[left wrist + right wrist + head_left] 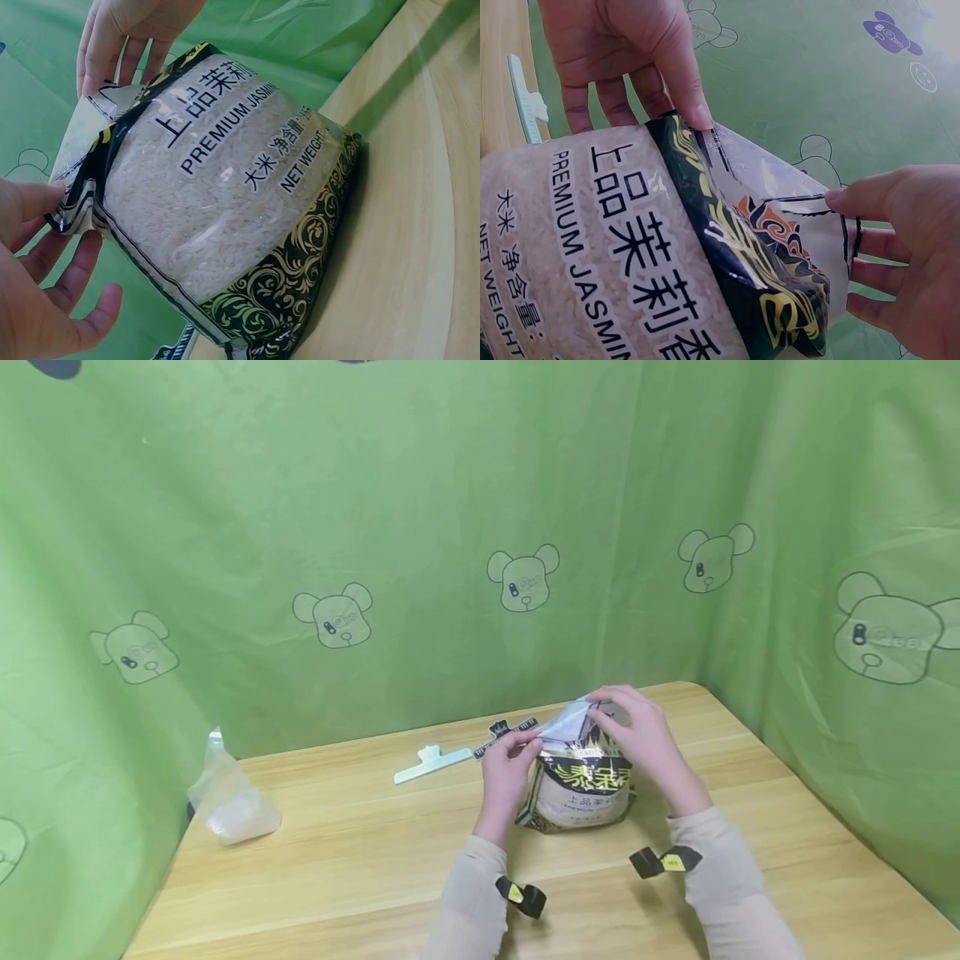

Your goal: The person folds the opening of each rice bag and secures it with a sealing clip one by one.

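A bag of jasmine rice with a black and gold band stands on the wooden table. My left hand pinches the left corner of its top edge between thumb and fingers. The opposite corner is pinched by my right hand, thumb on the near side. Between the hands the pale top flap is spread and slants over. In the left wrist view the rice bag shows grains through its clear front, and my left fingers hold the crinkled side fold. Whether the bag's mouth is open cannot be seen.
A pale teal sealing clip lies left of the rice bag, end to end with a black clip with a piano-key pattern. A clear plastic bag with white contents stands at the table's left edge. Green curtains enclose the table.
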Available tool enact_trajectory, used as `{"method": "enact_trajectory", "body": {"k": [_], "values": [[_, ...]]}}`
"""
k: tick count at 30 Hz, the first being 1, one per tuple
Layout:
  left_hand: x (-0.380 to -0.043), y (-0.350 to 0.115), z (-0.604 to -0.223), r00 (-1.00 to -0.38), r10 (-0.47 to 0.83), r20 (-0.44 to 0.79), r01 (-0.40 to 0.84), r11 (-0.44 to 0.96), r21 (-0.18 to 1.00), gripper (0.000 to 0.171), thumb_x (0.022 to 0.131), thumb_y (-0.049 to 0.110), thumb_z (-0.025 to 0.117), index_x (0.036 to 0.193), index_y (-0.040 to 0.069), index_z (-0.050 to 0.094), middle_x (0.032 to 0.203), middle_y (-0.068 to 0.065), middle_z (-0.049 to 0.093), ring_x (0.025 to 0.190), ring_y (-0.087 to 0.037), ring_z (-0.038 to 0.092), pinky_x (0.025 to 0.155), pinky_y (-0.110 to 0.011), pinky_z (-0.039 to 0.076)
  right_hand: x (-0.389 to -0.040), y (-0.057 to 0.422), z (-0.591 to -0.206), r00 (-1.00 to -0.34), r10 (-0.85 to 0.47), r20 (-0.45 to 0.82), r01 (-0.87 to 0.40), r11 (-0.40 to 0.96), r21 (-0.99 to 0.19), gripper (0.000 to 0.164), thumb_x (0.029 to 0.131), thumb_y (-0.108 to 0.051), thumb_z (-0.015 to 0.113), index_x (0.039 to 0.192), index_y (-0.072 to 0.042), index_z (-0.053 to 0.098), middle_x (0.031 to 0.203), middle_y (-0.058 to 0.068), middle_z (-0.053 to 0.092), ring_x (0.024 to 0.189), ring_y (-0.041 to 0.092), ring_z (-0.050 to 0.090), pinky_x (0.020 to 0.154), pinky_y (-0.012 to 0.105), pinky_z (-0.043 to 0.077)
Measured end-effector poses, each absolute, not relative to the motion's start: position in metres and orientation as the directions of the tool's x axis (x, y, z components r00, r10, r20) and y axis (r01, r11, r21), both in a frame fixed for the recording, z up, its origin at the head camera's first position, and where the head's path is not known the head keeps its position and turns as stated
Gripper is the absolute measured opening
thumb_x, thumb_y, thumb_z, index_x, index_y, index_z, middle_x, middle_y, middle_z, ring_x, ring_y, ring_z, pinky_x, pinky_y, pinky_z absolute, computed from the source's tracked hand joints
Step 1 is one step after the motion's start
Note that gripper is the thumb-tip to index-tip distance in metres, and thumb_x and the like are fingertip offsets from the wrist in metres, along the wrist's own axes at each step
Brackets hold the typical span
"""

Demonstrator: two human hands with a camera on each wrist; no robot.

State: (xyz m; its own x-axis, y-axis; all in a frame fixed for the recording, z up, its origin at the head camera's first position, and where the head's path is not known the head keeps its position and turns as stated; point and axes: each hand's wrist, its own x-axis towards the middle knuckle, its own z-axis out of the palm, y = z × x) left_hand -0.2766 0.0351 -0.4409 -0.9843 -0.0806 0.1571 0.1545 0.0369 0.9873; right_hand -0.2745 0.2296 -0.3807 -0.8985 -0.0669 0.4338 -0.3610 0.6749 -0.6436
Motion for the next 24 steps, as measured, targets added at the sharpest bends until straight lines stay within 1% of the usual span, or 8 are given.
{"method": "enact_trajectory", "body": {"k": [3,12,16,19,21,24], "values": [[-0.2771,0.0351,-0.4428,-0.983,-0.085,0.164,0.162,0.035,0.986,0.014,0.086,0.015,0.072,0.099,0.012,0.073,0.107,-0.005,0.073,0.093,-0.014,0.069,0.089,-0.030,0.056,-0.2754,0.2294,-0.3817,-0.893,-0.071,0.445,-0.370,0.677,-0.636,0.023,0.094,-0.018,0.063,0.114,-0.006,0.065,0.126,0.019,0.061,0.122,0.039,0.052,0.106,0.065,0.035],[-0.2774,0.0357,-0.4449,-0.981,-0.092,0.171,0.170,0.028,0.985,0.014,0.086,0.015,0.072,0.099,0.012,0.073,0.104,-0.005,0.074,0.090,-0.012,0.068,0.086,-0.028,0.056,-0.2771,0.2283,-0.3849,-0.876,-0.067,0.477,-0.389,0.681,-0.621,0.018,0.093,-0.012,0.063,0.108,-0.004,0.065,0.120,0.019,0.063,0.117,0.039,0.055,0.103,0.064,0.038],[-0.2765,0.0361,-0.4422,-0.979,-0.103,0.177,0.171,0.060,0.983,0.014,0.085,0.017,0.073,0.098,0.013,0.073,0.103,-0.004,0.074,0.091,-0.011,0.066,0.088,-0.030,0.054,-0.2782,0.2272,-0.3860,-0.871,-0.063,0.488,-0.394,0.682,-0.616,0.017,0.093,-0.011,0.063,0.107,-0.003,0.065,0.119,0.020,0.063,0.116,0.039,0.055,0.103,0.064,0.039],[-0.2763,0.0362,-0.4403,-0.976,-0.108,0.188,0.179,0.089,0.980,0.014,0.084,0.019,0.074,0.097,0.015,0.074,0.102,-0.002,0.073,0.092,-0.011,0.064,0.085,-0.030,0.053,-0.2784,0.2265,-0.3858,-0.870,-0.061,0.489,-0.393,0.683,-0.615,0.017,0.093,-0.012,0.063,0.107,-0.004,0.065,0.120,0.020,0.063,0.117,0.039,0.055,0.103,0.064,0.039],[-0.2764,0.0365,-0.4390,-0.972,-0.107,0.208,0.197,0.107,0.975,0.014,0.085,0.020,0.073,0.098,0.015,0.074,0.101,-0.001,0.073,0.093,-0.011,0.064,0.084,-0.031,0.054,-0.2778,0.2263,-0.3852,-0.874,-0.060,0.482,-0.388,0.685,-0.617,0.017,0.094,-0.013,0.062,0.108,-0.003,0.065,0.120,0.021,0.062,0.117,0.040,0.054,0.103,0.064,0.038],[-0.2762,0.0383,-0.4365,-0.966,-0.101,0.239,0.225,0.135,0.965,0.015,0.085,0.019,0.073,0.099,0.016,0.073,0.100,0.000,0.072,0.095,-0.012,0.063,0.090,-0.038,0.053,-0.2773,0.2260,-0.3845,-0.881,-0.056,0.470,-0.377,0.684,-0.624,0.018,0.094,-0.014,0.062,0.109,-0.004,0.064,0.122,0.021,0.061,0.119,0.040,0.053,0.104,0.065,0.037]]}}
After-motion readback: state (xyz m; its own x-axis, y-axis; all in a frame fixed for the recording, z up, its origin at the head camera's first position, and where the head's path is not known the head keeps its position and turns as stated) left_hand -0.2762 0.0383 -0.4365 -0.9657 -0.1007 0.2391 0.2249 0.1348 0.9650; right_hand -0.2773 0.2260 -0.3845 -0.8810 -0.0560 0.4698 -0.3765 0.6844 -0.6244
